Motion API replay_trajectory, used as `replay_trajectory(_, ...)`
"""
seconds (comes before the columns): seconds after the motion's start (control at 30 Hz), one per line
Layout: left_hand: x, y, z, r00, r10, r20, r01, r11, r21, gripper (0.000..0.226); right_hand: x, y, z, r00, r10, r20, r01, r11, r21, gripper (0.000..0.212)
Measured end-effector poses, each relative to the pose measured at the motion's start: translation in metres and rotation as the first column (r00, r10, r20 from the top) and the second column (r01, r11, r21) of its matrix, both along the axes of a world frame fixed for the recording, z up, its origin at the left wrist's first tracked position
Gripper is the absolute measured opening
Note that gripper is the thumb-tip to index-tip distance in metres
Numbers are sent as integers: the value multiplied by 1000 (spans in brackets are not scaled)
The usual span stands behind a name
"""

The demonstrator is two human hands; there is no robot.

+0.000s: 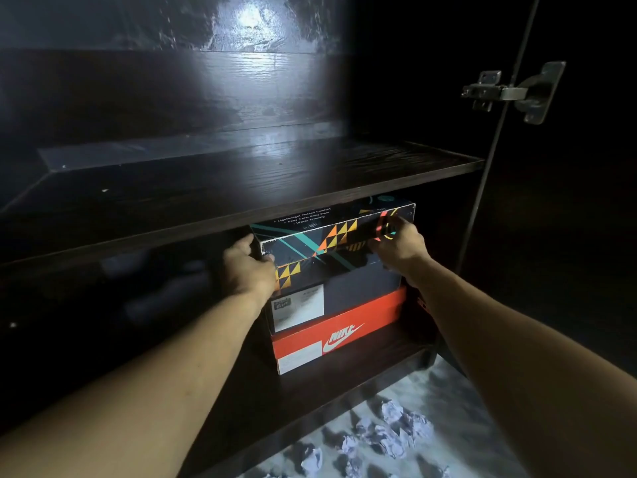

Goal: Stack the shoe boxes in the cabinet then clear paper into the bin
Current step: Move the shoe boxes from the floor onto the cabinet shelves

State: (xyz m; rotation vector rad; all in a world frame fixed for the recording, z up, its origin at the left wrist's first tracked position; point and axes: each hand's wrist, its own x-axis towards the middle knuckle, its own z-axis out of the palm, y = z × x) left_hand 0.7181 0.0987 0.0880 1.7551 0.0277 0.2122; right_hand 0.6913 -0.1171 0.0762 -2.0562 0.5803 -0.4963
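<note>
Head view: your left hand (249,267) and right hand (396,248) grip the dark triangle-patterned cardboard shoe box (331,243); slide it in squarely atop the grey box (362,288).

Dark wood-grain shelf (241,181), semi-gloss, reflecting light. Printed cardboard top box (331,243), edges scuffed white; matt grey box (362,291) and orange box (344,336), each with a white paper label. Brushed metal hinge (510,91). Crumpled paper (389,432) on mottled floor (465,391).

Top box (310,250) dark, orange-yellow triangles, teal stripes; middle box (362,291) grey; bottom box (372,315) red.
</note>
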Motion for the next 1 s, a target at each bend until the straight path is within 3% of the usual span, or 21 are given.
replay_trajectory(0.07,4,2,2,1000,-1,10,1,1000,4,56,0,1,1,1000,8,-1,-8,999,-34,49)
replay_trajectory(0.2,12,7,-2,992,-58,111,41,987,154,56,-3,0,8,996,39,-82,-53,983,-175,81)
replay_trajectory(0.3,15,9,-4,992,-27,127,-10,959,285,49,-3,3,10,977,11,-212,-80,943,-322,78)
replay_trajectory(0.43,15,11,-2,993,-7,119,-38,929,369,50,-3,4,13,960,7,-279,-114,922,-370,83)
replay_trajectory(0.63,-7,3,-11,996,4,87,-43,889,455,83,-33,-5,20,960,20,-279,-124,925,-359,73)
replay_trajectory(0.73,-29,-8,-16,1000,31,-4,-25,878,479,83,-69,-14,27,957,33,-287,-138,924,-356,73)
replay_trajectory(0.9,-84,-43,-13,963,-163,-215,260,776,575,51,-157,-32,48,931,-38,-364,-97,934,-344,72)
replay_trajectory(1.0,-132,-74,1,841,-427,-332,541,669,510,33,-227,-43,60,909,-101,-404,-66,923,-379,62)
